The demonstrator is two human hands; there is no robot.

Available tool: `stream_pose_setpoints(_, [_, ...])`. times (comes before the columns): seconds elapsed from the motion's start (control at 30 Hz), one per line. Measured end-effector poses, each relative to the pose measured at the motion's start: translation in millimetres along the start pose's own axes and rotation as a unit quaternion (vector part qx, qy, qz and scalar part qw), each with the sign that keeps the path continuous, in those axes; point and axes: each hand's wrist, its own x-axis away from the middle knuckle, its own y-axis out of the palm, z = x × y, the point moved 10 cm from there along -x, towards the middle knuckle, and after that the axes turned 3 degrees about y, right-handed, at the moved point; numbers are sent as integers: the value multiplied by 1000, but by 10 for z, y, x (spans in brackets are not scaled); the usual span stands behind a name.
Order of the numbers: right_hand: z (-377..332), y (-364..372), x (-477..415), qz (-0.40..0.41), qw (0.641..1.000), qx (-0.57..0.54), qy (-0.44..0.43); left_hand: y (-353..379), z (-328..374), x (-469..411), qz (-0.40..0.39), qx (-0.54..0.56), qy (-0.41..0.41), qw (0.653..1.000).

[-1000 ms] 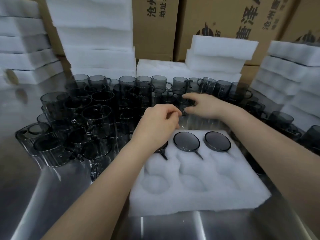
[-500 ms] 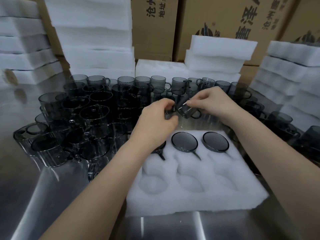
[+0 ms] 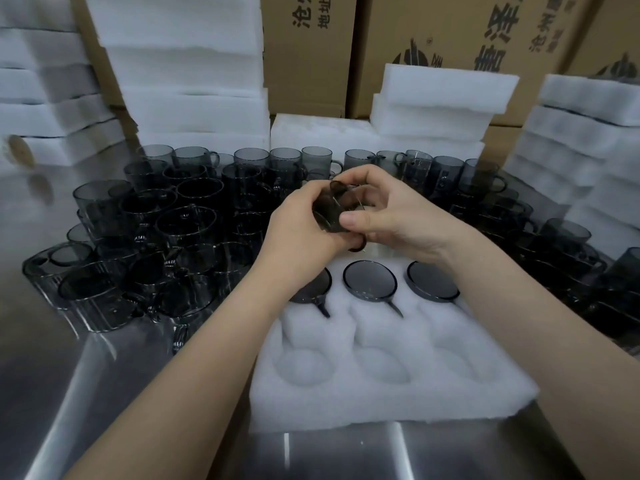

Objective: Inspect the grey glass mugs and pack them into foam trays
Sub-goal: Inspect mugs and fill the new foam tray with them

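While holding one grey glass mug (image 3: 332, 211) tilted over the far edge of the foam tray (image 3: 391, 403), grips it from both sides: left hand (image 3: 298, 232) curled round its left wall, right hand (image 3: 398, 211) pinching it, thumb in front. Seated upside down in the tray's far row: three packed mugs (image 3: 369, 280). Crowded on the steel table (image 3: 104, 375) beyond and left: many loose mugs (image 3: 187, 223)

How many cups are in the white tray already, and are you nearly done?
Not nearly. Done: three mugs sit in the foam tray's far row. In hand: the left hand and right hand both hold a fourth mug above the tray, not yet placed. Left: the near row of pockets is empty, and a big crowd of mugs waits on the table.
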Motion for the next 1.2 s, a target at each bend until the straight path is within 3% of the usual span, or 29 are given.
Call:
stream_pose_setpoints(0.23, [-50, -94, 5, 102, 988, 105, -39, 17, 120, 24, -9, -18, 51, 998])
stream_pose_setpoints(0.5, [-113, -245, 60, 195, 977, 63, -66, 51, 122, 19, -35, 18, 54, 998])
stream_pose_setpoints(0.63, [2, -207, 22, 143, 988, -48, -30, 14, 109, 14, -25, 78, 46, 996])
stream_pose_setpoints(0.8, [19, 12, -13, -21, 985, -171, -14, -69, -13, 1, 17, 140, 13, 990])
stream_pose_setpoints(0.87, [1, 72, -9, -52, 983, -177, -26, -79, -65, -3, 22, 159, -7, 987])
stream_pose_setpoints(1.03, [25, -57, -19, 61, 997, -19, -36, -68, -41, -3, 17, 90, -3, 996])
stream_pose_setpoints(1.2, [-136, -196, 58, 196, 967, 142, -85, 7, 100, 22, -1, -17, 39, 999])
